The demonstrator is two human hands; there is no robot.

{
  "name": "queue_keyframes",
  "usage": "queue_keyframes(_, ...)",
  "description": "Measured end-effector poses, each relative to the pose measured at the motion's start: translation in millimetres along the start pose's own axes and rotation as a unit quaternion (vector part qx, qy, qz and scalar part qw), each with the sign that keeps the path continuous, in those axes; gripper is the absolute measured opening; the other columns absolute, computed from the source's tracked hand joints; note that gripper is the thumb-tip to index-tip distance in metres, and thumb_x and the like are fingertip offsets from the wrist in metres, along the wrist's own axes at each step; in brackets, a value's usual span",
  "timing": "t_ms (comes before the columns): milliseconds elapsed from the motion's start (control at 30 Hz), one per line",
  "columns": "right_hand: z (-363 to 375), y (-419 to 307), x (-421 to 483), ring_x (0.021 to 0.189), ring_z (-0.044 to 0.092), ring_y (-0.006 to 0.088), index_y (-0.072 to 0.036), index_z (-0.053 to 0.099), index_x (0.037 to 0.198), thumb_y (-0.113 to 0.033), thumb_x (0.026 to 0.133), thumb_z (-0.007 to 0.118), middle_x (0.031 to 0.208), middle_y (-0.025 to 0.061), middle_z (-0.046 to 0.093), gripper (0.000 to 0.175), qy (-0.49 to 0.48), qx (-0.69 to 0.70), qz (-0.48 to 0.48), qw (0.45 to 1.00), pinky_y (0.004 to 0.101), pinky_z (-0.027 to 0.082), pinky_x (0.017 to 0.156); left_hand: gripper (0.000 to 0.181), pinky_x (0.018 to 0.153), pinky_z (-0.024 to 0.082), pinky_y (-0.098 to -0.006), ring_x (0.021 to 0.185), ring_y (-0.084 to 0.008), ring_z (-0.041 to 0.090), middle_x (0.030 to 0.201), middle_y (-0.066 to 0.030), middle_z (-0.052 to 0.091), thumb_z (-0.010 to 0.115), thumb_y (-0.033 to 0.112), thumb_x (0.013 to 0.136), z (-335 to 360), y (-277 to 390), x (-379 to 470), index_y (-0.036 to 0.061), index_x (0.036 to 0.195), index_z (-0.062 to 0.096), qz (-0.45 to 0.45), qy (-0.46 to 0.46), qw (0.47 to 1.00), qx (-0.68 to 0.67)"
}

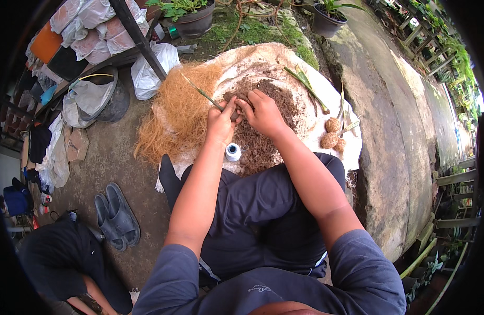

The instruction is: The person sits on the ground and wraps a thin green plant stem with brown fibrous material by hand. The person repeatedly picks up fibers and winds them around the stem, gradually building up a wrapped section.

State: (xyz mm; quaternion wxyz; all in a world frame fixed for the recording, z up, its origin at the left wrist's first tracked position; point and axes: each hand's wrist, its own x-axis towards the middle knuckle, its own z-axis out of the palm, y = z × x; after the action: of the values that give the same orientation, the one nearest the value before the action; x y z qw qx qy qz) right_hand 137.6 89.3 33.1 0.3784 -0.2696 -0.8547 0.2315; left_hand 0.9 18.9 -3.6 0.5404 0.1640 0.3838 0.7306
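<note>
My left hand [222, 122] is closed round the base of a plant cutting [204, 94], whose long thin leaf points up and to the left. Dark soil, partly hidden by the fingers, is pressed about that base. Against it, on the right, rest the bent fingers of my right hand [261, 112]; whether they hold soil of their own is hidden. Both hands are over a heap of brown soil [279, 100] on a white woven sack [322, 86]. A spool of white thread [233, 152] stands just below my left hand. Orange-brown coconut fibre [187, 98] lies to the left.
Several fibre-wrapped root balls [329, 140] and loose leaf cuttings [309, 88] lie on the sack's right side. Potted plants [192, 21] stand beyond it. At left are a black bucket [114, 102], grey slides [118, 216] and another person's dark-clothed body [68, 260].
</note>
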Motion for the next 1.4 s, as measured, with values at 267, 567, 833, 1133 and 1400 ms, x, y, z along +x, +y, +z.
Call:
queue_keyframes(267, 5.0, -12.0, 0.7, 0.076, 0.064, 0.0459, 0.003, 0.061, 0.087, -0.020, 0.098, 0.069, 0.080, 0.0254, 0.062, 0.026, 0.059, 0.010, 0.068, 0.996, 0.0490, 0.051, 0.067, 0.014, 0.064, 0.046, -0.0267, 0.075, -0.0106, 0.061, 0.091, -0.0034, 0.068, 0.066, 0.014, 0.104, 18.3, -1.3, -7.2, 0.0004, 0.105, 0.068, 0.061, -0.005, 0.998, -0.012)
queue_keyframes(567, 16.6, 12.9, -3.9, 0.064, 0.066, 0.0349, 0.005, 0.067, 0.089, -0.025, 0.104, 0.060, 0.068, 0.0214, 0.064, 0.035, 0.088, 0.174, 0.287, 0.938, 0.0424, 0.049, 0.059, 0.020, 0.065, 0.046, -0.0278, 0.073, -0.0096, 0.057, 0.083, -0.0018, 0.066, 0.070, 0.019, 0.101, 40.0, 3.3, -12.5, -0.0016, 0.100, 0.068, 0.237, -0.003, 0.925, 0.297)
queue_keyframes(833, 0.9, 27.2, -6.4, 0.071, 0.060, 0.0121, 0.002, 0.068, 0.103, -0.039, 0.110, 0.053, 0.085, 0.0047, 0.066, 0.044, -0.052, 0.482, 0.391, 0.782, 0.0293, 0.049, 0.062, 0.018, 0.062, 0.049, -0.0296, 0.065, -0.0147, 0.063, 0.081, -0.0030, 0.070, 0.070, 0.018, 0.100, 31.3, 11.7, -11.9, 0.0001, 0.098, 0.068, 0.212, -0.012, 0.899, 0.383)
queue_keyframes(1133, -21.9, 10.4, -2.4, 0.078, 0.067, 0.0165, 0.004, 0.068, 0.110, -0.033, 0.100, 0.070, 0.088, 0.0116, 0.071, 0.038, -0.114, 0.192, 0.284, 0.932, 0.0348, 0.055, 0.071, 0.021, 0.058, 0.048, -0.0254, 0.069, -0.0109, 0.063, 0.083, -0.0026, 0.070, 0.075, 0.025, 0.098, 14.1, 18.5, -3.1, 0.0049, 0.099, 0.069, -0.043, 0.008, 0.982, 0.181)
queue_keyframes(1400, -19.1, -1.3, -3.5, 0.086, 0.067, 0.0483, 0.002, 0.068, 0.105, -0.032, 0.103, 0.059, 0.088, 0.0300, 0.068, 0.036, -0.029, 0.061, 0.207, 0.976, 0.0473, 0.053, 0.075, 0.021, 0.055, 0.047, -0.0262, 0.066, -0.0101, 0.061, 0.079, -0.0027, 0.067, 0.078, 0.023, 0.096, 20.2, 15.2, -12.6, 0.0043, 0.093, 0.069, -0.053, -0.075, 0.976, 0.196)
